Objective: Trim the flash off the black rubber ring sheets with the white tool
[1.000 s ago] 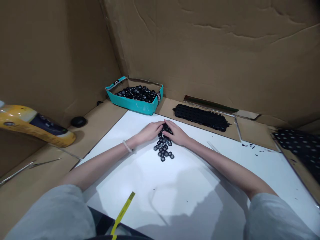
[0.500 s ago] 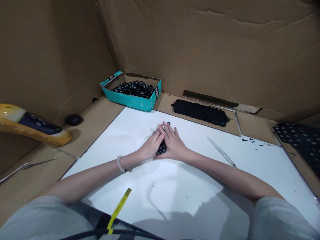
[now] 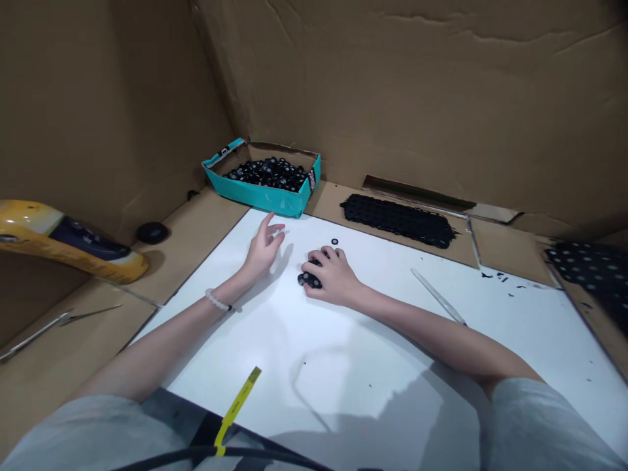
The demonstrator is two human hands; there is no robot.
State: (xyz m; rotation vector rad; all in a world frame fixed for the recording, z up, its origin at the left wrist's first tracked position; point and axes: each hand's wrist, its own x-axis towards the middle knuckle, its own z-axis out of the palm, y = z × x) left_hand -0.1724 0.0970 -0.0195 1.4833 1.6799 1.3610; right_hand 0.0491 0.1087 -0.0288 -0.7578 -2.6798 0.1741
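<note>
Left hand (image 3: pixel 263 254) swung clear | board corner (image 3: pixel 252 220) near | right hand (image 3: pixel 333 278) cups discs (image 3: pixel 309 280)

Your left hand (image 3: pixel 262 255) is open near the far left corner of the worktop (image 3: pixel 275 347), index finger extended toward the far edge. Your left forearm (image 3: pixel 167 340) crosses the left edge. Your right hand (image 3: pixel 336 280) is palm down, fingers curled, short of the far edge; wrist nearly straight.

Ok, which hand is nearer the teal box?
Left. The left hand is just on the near side of the teal box; the right hand is farther off, to the right, curled around black discs.
</note>
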